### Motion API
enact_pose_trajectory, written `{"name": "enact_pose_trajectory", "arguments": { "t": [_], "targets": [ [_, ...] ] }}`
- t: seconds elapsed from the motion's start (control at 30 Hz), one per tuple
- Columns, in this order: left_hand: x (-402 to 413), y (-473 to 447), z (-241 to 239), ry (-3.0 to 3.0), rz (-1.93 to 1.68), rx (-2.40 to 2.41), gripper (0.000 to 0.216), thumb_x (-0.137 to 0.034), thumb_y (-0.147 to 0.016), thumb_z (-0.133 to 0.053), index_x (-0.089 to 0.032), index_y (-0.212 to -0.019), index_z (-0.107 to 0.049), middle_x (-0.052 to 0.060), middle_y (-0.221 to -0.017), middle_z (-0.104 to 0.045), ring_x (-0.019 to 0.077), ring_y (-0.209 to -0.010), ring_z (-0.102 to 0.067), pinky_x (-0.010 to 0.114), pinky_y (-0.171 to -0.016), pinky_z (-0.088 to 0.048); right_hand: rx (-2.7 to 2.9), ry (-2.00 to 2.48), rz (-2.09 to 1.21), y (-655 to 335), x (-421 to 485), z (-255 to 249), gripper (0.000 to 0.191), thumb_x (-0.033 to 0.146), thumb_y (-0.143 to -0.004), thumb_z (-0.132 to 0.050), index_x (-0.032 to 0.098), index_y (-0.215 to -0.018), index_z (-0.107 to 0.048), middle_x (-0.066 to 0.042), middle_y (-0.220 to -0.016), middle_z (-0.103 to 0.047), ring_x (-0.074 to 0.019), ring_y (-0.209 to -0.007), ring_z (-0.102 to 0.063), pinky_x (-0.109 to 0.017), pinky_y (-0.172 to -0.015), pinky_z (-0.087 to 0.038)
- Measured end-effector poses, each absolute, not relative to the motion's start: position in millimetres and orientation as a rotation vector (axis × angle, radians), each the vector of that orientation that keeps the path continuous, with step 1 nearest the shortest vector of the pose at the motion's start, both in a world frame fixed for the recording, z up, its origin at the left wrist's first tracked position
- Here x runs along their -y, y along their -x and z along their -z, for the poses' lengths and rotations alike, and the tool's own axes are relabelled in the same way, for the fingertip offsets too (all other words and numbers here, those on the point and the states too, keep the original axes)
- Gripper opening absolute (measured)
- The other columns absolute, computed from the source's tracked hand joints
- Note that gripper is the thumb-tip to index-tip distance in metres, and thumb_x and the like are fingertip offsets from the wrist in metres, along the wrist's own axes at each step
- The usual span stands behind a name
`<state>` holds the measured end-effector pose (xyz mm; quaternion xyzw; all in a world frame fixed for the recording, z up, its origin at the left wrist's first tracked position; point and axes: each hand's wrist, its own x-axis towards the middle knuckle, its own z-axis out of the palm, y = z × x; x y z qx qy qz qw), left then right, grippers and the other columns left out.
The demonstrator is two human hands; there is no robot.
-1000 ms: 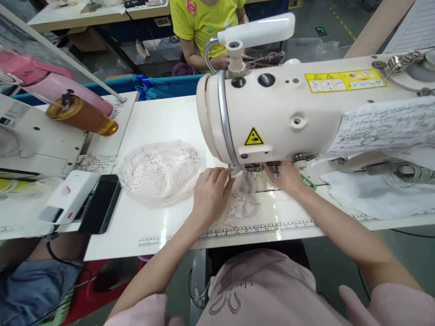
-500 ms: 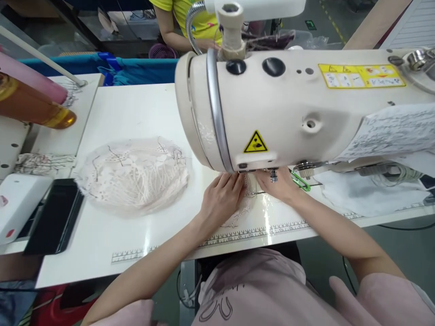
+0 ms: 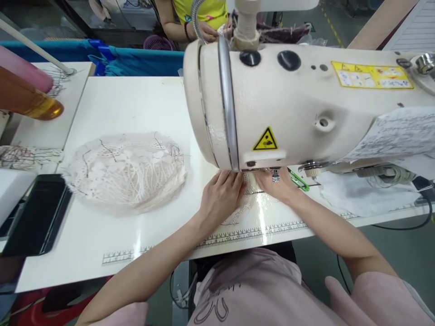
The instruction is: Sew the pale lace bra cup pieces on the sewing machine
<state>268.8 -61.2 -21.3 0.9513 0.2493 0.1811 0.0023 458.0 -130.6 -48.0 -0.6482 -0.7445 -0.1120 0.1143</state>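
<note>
Under the head of the sewing machine (image 3: pixel 292 113), both hands work at a pale lace fabric (image 3: pixel 242 210). My left hand (image 3: pixel 222 194) rests on the left part of the lace, its fingers bent and pressed together around it. On the lace's other side lies my right hand (image 3: pixel 276 184), pointing in under the machine; its fingers are mostly hidden there. The needle area is also out of sight. Close by my right wrist is a green clip-like piece (image 3: pixel 299 179). A heap of sheer lace pieces (image 3: pixel 127 172) with dark loose threads lies further left.
A printed ruler strip (image 3: pixel 234 236) runs along the front edge of the white table (image 3: pixel 136 99). At left are a black phone-like case (image 3: pixel 37 215) and an amber bottle (image 3: pixel 34 102). White cloth (image 3: pixel 356 192) lies at right. Across the table, another person's hand (image 3: pixel 206 31) is visible.
The view has shifted slightly, so the machine appears further right and the left-hand items further left. Both hands stay at the lace with little visible movement. The other person's hands show more fully.
</note>
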Motion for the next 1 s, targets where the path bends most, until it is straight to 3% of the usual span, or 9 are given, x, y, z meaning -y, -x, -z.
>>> {"name": "enact_pose_trajectory", "arguments": {
  "t": [0.13, 0.27, 0.4, 0.53, 0.7, 0.8, 0.9, 1.0],
  "targets": [
    [62, -268, 21, -2.943, -0.553, -0.784, 0.036, -0.027, -0.098, -0.045, -0.012, -0.126, -0.061, 0.015, -0.109, -0.072, 0.0285, -0.106, -0.066, 0.044, -0.093, -0.053, 2.207, 1.893, 0.484, -458, 130, 45, 0.025, 0.013, -0.092, -0.044, 0.021, -0.097, -0.067, -0.007, -0.071, -0.061, -0.0205, -0.067, -0.056, -0.037, -0.063, -0.053],
    [61, -268, 21, -2.928, -0.555, -0.791, 0.037, -0.028, -0.098, -0.045, -0.014, -0.129, -0.059, 0.015, -0.116, -0.070, 0.0287, -0.112, -0.064, 0.044, -0.096, -0.053, 2.173, 1.915, 0.445, -457, 129, 46, 0.022, 0.011, -0.089, -0.046, 0.020, -0.088, -0.066, -0.007, -0.070, -0.061, -0.0198, -0.064, -0.054, -0.038, -0.062, -0.051],
    [61, -267, 22, -2.968, -0.575, -0.794, 0.037, -0.029, -0.098, -0.046, -0.012, -0.129, -0.059, 0.015, -0.117, -0.070, 0.0285, -0.114, -0.063, 0.043, -0.095, -0.053, 2.120, 1.903, 0.434, -455, 125, 43, 0.023, 0.013, -0.090, -0.045, 0.019, -0.093, -0.067, -0.009, -0.075, -0.064, -0.0211, -0.065, -0.054, -0.041, -0.064, -0.051],
    [60, -268, 24, -3.029, -0.602, -0.796, 0.037, -0.029, -0.099, -0.046, -0.009, -0.127, -0.060, 0.014, -0.118, -0.070, 0.0283, -0.113, -0.064, 0.041, -0.093, -0.054, 2.114, 1.826, 0.414, -455, 120, 35, 0.027, 0.009, -0.088, -0.044, 0.020, -0.088, -0.069, -0.007, -0.068, -0.064, -0.0196, -0.065, -0.054, -0.035, -0.064, -0.048],
    [61, -265, 13, -3.066, -0.617, -0.749, 0.034, -0.027, -0.098, -0.048, -0.010, -0.125, -0.060, 0.014, -0.121, -0.069, 0.0281, -0.113, -0.064, 0.040, -0.091, -0.054, 2.087, 1.587, 0.488, -458, 120, 26, 0.030, 0.006, -0.084, -0.046, 0.022, -0.092, -0.070, -0.003, -0.083, -0.072, -0.0179, -0.073, -0.058, -0.031, -0.064, -0.044],
    [65, -251, -5, -3.085, -0.572, -0.518, 0.026, -0.027, -0.097, -0.051, -0.018, -0.118, -0.064, 0.009, -0.120, -0.070, 0.0248, -0.105, -0.066, 0.038, -0.084, -0.054, 2.226, 1.411, 0.418, -460, 122, 23, 0.031, 0.003, -0.082, -0.044, 0.021, -0.090, -0.067, 0.000, -0.089, -0.072, -0.0145, -0.075, -0.057, -0.028, -0.063, -0.040],
    [71, -231, -16, -3.162, -0.505, -0.060, 0.020, -0.032, -0.095, -0.055, -0.022, -0.108, -0.066, 0.006, -0.112, -0.072, 0.0203, -0.091, -0.069, 0.032, -0.066, -0.052, 2.369, 1.343, 0.335, -462, 123, 22, 0.031, 0.000, -0.081, -0.041, 0.020, -0.083, -0.064, 0.002, -0.086, -0.070, -0.0117, -0.070, -0.053, -0.027, -0.059, -0.036],
    [80, -216, -11, -3.242, -0.510, 0.133, 0.015, -0.018, -0.092, -0.057, -0.020, -0.104, -0.066, 0.007, -0.112, -0.072, 0.0196, -0.094, -0.068, 0.028, -0.057, -0.048, 2.397, 1.304, 0.264, -464, 122, 24, 0.032, 0.000, -0.081, -0.039, 0.020, -0.080, -0.063, 0.002, -0.083, -0.069, -0.0121, -0.074, -0.054, -0.027, -0.058, -0.036]
  ]
}}
